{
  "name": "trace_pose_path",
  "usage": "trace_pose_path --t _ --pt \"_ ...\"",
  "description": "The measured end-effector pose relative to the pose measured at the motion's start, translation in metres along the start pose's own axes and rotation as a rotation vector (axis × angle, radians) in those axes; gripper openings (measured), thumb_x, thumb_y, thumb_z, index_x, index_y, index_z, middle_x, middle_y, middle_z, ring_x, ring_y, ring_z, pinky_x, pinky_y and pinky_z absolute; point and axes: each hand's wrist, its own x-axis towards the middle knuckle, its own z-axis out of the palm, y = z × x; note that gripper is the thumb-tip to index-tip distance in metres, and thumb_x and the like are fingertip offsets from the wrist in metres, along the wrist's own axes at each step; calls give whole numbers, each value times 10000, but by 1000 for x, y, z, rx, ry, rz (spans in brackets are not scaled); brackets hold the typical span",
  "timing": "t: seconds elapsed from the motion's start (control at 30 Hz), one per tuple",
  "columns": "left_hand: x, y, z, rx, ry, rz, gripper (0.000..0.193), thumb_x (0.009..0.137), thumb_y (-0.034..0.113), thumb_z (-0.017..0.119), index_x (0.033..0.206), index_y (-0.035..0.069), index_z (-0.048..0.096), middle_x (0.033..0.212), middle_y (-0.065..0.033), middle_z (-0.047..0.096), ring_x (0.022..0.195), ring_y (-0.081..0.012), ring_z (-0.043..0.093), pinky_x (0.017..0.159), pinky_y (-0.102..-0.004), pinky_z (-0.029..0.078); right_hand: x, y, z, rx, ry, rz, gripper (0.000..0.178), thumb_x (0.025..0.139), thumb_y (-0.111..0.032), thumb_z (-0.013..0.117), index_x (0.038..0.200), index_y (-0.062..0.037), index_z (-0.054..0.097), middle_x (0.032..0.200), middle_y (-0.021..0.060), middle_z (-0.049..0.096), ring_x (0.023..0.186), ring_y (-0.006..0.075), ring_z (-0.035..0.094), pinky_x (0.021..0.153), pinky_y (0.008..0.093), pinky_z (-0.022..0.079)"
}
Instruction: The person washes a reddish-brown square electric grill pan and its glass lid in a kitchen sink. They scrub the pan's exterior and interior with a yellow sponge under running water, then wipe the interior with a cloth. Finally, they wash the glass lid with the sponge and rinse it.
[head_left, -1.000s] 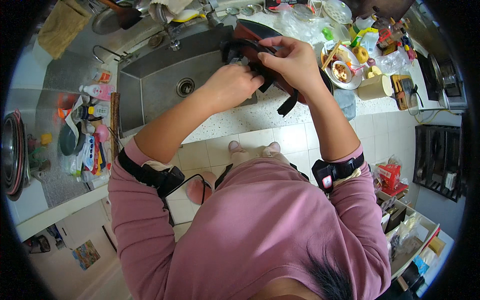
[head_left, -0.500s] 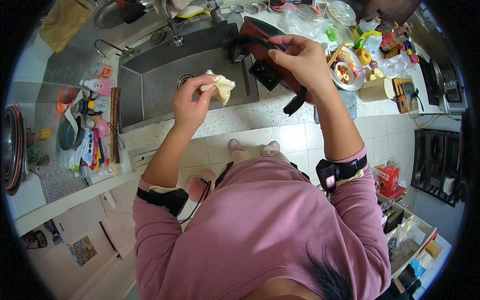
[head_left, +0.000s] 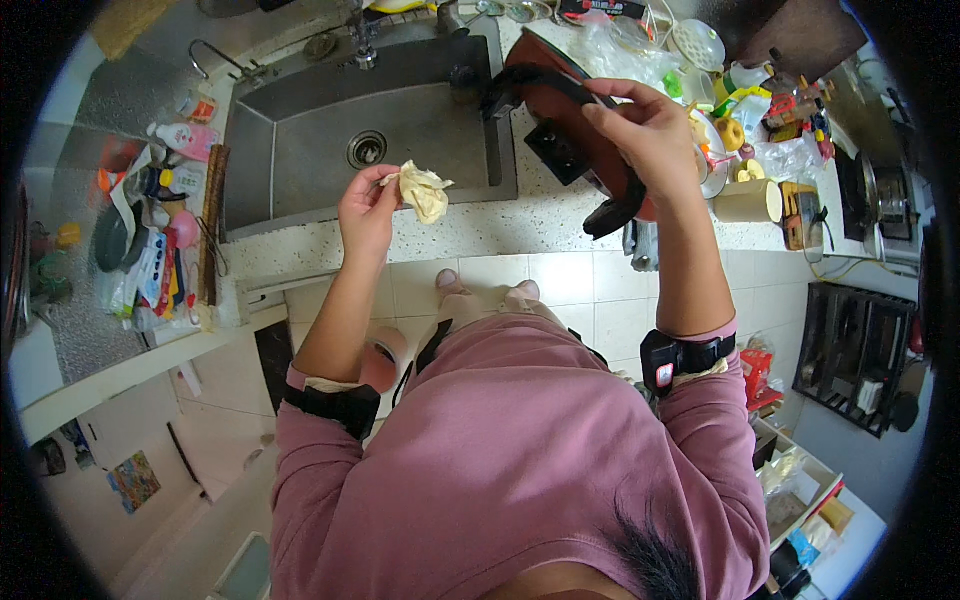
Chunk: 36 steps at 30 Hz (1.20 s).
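My left hand [head_left: 367,215] pinches a crumpled cream-coloured cloth [head_left: 425,193] between thumb and fingers, above the front edge of the sink [head_left: 330,150]. To the right, my right hand [head_left: 650,130] grips the upper rim of a dark red electric pot [head_left: 560,105], thumb on one side and fingers on the other. The pot is tipped on its side over the counter, right of the sink. It has black curved handles [head_left: 615,210] and a black socket block [head_left: 556,152] on its outer wall. Most of its inside is hidden from me.
A faucet [head_left: 366,50] stands behind the sink. Bottles and packets [head_left: 165,240] crowd the left counter. On the right counter [head_left: 450,238] are a plate of food [head_left: 715,165], a cream container [head_left: 748,202], plastic bags [head_left: 610,50] and fruit [head_left: 728,133].
My left hand and the cloth have moved slightly down and left, and more of the cloth shows. The right hand and pot have shifted right and down. The whole view has also shifted a little.
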Motion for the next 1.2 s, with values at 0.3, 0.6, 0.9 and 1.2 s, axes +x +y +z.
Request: trace_pose_path --t 0.3,0.6,0.9,1.2 --pt "13 -22 47 32 -22 77 135 895 -5 598 1016 7 656 957 -55 682 859 -95 632 748 -233 519 19 -10 -32 0 -44 -19 408 747 -75 742 1128 10 623 707 -12 620 515 14 437 465 168 273" --pt "29 -4 159 -275 -228 54 264 861 29 637 1124 31 628 1035 -59 666 930 -116 627 819 -253 505 29 -11 -22 -130 109 9 354 772 -22 660 1124 -6 618 620 -37 499 485 41 373 466 190 249" --pt "17 -7 170 -465 -215 -294 208 831 -14 632 1036 -5 601 982 -78 630 883 -141 616 804 -278 529 29 -4 -16 -145 144 -15 336 759 -23 699 1088 2 639 662 -33 567 491 18 406 455 176 268" --pt "47 24 92 132 -240 493 197 794 -70 637 962 30 657 1006 -70 633 912 -171 645 779 -298 552 19 -3 -2 -59 13 4 350 767 17 684 1111 38 621 718 31 651 555 32 520 491 176 373"
